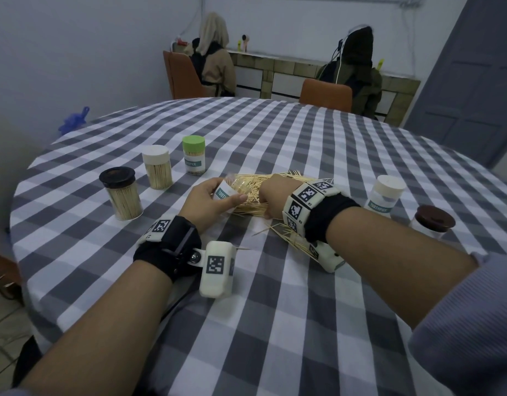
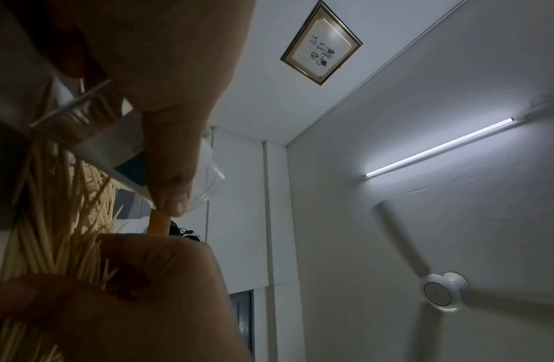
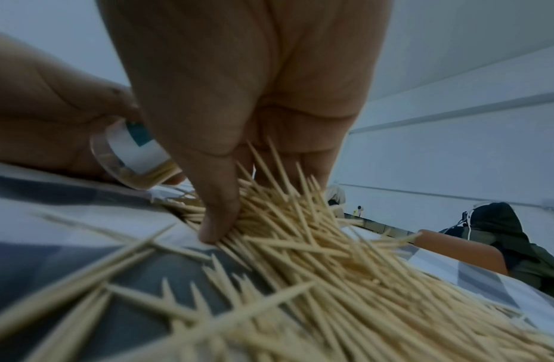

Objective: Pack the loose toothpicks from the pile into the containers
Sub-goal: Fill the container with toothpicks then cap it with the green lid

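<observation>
A pile of loose toothpicks (image 1: 255, 185) lies mid-table on the checked cloth (image 1: 275, 324). My left hand (image 1: 215, 201) grips a clear, lidless container (image 1: 225, 192) with a white and teal label. It is tipped on its side with its mouth toward the pile. Some toothpicks show inside the container (image 3: 129, 156). My right hand (image 1: 268, 201) is dug into the pile just right of the container. Its thumb (image 3: 218, 220) and curled fingers pinch a bunch of toothpicks (image 3: 300, 220). In the left wrist view that bunch (image 2: 52, 220) runs into the right hand (image 2: 145, 281) below the container (image 2: 114, 151).
Three lidded, filled containers stand at the left: black lid (image 1: 121, 192), white lid (image 1: 157, 166), green lid (image 1: 194, 159). At the right stand a white-lidded (image 1: 385, 199) and a brown-lidded (image 1: 430, 224) container. Stray toothpicks (image 1: 286, 232) lie under my right wrist. Two people sit beyond the table.
</observation>
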